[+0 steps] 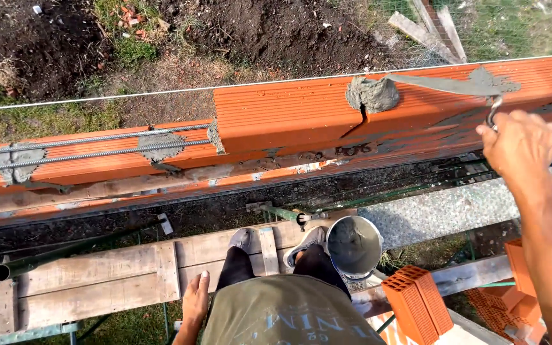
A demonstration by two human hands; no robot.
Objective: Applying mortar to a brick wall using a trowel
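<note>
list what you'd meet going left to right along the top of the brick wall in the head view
steel rods on the lower bricks → mortar patch → raised orange brick → mortar lump → trowel → right hand on the trowel handle

The right hand (520, 148) is closed around the wooden handle of a trowel (455, 85), whose mortar-smeared blade lies flat along the top of the orange brick wall (276, 112) with its tip touching a lump of grey mortar (372, 94) at a joint. The left hand (195, 301) hangs open and empty beside the person's leg, above the wooden scaffold plank (97, 281). A bucket of mortar (353, 246) stands just beside the person's right shoe, with loose hollow bricks (416, 300) near it.
</note>
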